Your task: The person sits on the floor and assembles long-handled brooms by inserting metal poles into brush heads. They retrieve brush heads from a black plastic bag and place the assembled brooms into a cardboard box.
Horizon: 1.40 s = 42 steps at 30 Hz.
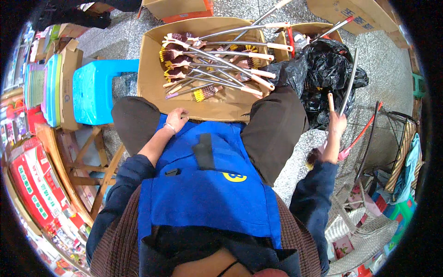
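I sit with a blue apron (pixel 207 184) over my lap, facing an open cardboard box (pixel 152 78) that holds several long brushes (pixel 217 64) with metal shafts, pale handles and coloured bristles. My left hand (pixel 176 119) rests on the near edge of the box, fingers curled on the cardboard. Off to the right, my right hand (pixel 336 123) is closed around the pale handle of a long metal-shafted brush (pixel 349 81), held upright beside my knee. Its bristle end (pixel 312 158) shows below my wrist.
A black plastic bag (pixel 323 74) lies right of the box. A turquoise plastic stool (pixel 94 90) stands left of it, with stacked trays and a wooden frame further left. More cardboard boxes sit at the back. Wire racks, baskets and a red-handled tool crowd the right side.
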Each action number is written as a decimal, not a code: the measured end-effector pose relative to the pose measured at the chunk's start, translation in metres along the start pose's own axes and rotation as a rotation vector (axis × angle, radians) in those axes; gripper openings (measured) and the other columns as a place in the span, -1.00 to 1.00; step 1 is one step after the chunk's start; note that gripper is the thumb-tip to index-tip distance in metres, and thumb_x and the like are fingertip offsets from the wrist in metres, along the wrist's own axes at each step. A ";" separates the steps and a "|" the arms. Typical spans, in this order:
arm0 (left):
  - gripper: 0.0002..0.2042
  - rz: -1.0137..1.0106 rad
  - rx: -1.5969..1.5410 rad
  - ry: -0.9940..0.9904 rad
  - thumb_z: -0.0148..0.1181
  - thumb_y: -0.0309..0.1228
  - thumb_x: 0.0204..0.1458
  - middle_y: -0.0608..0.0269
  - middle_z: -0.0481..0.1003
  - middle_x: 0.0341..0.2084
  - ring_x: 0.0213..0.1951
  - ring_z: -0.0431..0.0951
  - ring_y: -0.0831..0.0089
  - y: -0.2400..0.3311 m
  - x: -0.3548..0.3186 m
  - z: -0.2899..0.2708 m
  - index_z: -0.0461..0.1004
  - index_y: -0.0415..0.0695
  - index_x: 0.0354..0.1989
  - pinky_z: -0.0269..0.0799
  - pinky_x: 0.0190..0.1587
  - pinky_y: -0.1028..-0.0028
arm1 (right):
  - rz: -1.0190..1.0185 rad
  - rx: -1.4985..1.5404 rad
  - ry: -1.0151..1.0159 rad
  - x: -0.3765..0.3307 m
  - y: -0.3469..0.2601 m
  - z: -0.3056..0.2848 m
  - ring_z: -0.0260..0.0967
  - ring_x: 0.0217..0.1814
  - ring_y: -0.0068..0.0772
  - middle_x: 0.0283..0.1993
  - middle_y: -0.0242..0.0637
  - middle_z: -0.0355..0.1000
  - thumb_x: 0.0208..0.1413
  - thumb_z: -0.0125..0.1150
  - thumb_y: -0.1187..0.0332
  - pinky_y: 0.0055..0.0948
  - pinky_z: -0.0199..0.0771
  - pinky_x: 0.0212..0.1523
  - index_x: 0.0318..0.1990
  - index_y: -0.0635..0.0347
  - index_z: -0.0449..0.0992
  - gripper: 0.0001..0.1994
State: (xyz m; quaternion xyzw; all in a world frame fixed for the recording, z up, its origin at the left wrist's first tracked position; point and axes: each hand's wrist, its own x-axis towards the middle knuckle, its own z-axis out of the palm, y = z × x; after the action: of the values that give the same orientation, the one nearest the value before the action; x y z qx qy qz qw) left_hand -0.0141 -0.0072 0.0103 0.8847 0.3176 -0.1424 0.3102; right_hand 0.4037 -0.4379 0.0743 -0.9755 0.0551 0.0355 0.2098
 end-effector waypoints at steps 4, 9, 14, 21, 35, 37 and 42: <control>-0.74 -0.139 -0.172 -0.082 0.18 -0.35 -0.13 0.05 0.48 -0.28 -0.16 0.47 0.24 0.037 0.002 -0.018 0.46 -0.19 -0.25 0.37 -0.09 0.36 | -0.200 0.245 -0.232 -0.078 -0.042 -0.088 0.19 -0.58 -0.56 -0.62 -0.35 0.33 -0.12 0.18 0.40 -0.51 0.20 -0.53 -0.45 0.31 0.43 -0.85; -0.65 0.014 -1.195 -0.458 0.11 -0.35 0.02 0.07 0.42 -0.11 -0.13 0.47 0.35 0.144 -0.016 -0.068 0.34 -0.21 -0.02 0.40 -0.09 0.38 | -0.217 0.443 -0.434 -0.166 -0.116 -0.130 0.20 -0.53 -0.69 -0.55 -0.47 0.34 -0.11 0.23 0.49 -0.64 0.21 -0.50 -0.38 0.29 0.46 -0.88; -0.48 0.165 -1.453 -0.903 0.07 -0.23 0.07 -0.01 0.37 -0.05 -0.09 0.44 0.33 0.226 -0.063 -0.102 0.11 -0.13 0.18 0.40 -0.05 0.30 | -0.331 0.572 -0.576 -0.219 -0.163 -0.133 0.29 -0.49 -0.68 -0.49 -0.41 0.42 -0.11 0.22 0.51 -0.64 0.30 -0.46 -0.33 0.28 0.47 -0.86; -0.67 0.242 -2.022 -0.676 -0.05 -0.30 0.12 0.06 0.42 -0.11 -0.04 0.42 0.24 0.255 -0.073 -0.105 0.29 -0.21 0.01 0.31 0.05 0.26 | -0.469 0.510 -0.621 -0.272 -0.186 -0.114 0.25 -0.57 -0.61 -0.63 -0.27 0.34 -0.13 0.24 0.42 -0.50 0.32 -0.53 -0.40 0.27 0.41 -0.84; -0.81 0.195 -2.482 -0.032 -0.05 -0.31 0.15 0.49 0.13 -0.72 -0.67 0.09 0.68 0.157 -0.044 -0.201 0.29 -0.15 -0.41 0.10 -0.65 0.71 | -0.628 0.155 -0.677 -0.292 -0.155 -0.111 0.43 -0.45 -0.05 -0.52 0.00 0.38 0.00 0.17 0.35 -0.31 0.36 -0.46 -0.32 0.25 0.43 -0.83; -0.82 0.221 -2.496 -0.016 -0.05 -0.31 0.14 0.48 0.13 -0.72 -0.67 0.10 0.68 0.154 -0.045 -0.206 0.30 -0.15 -0.42 0.11 -0.65 0.70 | -0.627 0.150 -0.700 -0.295 -0.156 -0.105 0.43 -0.44 -0.03 -0.52 0.00 0.38 0.00 0.17 0.35 -0.30 0.36 -0.46 -0.30 0.23 0.43 -0.84; -0.83 0.244 -2.469 -0.017 -0.04 -0.32 0.14 0.47 0.14 -0.72 -0.67 0.11 0.67 0.156 -0.048 -0.208 0.30 -0.14 -0.42 0.12 -0.65 0.69 | -0.749 0.075 -0.682 -0.297 -0.165 -0.101 0.41 -0.40 0.05 -0.50 0.01 0.40 0.00 0.14 0.36 -0.21 0.37 -0.42 -0.30 0.17 0.43 -0.86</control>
State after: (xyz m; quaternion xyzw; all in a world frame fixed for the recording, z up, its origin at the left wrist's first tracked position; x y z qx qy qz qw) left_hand 0.0618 0.0085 0.2628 0.0237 0.1528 0.2758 0.9487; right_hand 0.1345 -0.3028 0.2599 -0.8529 -0.3692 0.2724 0.2490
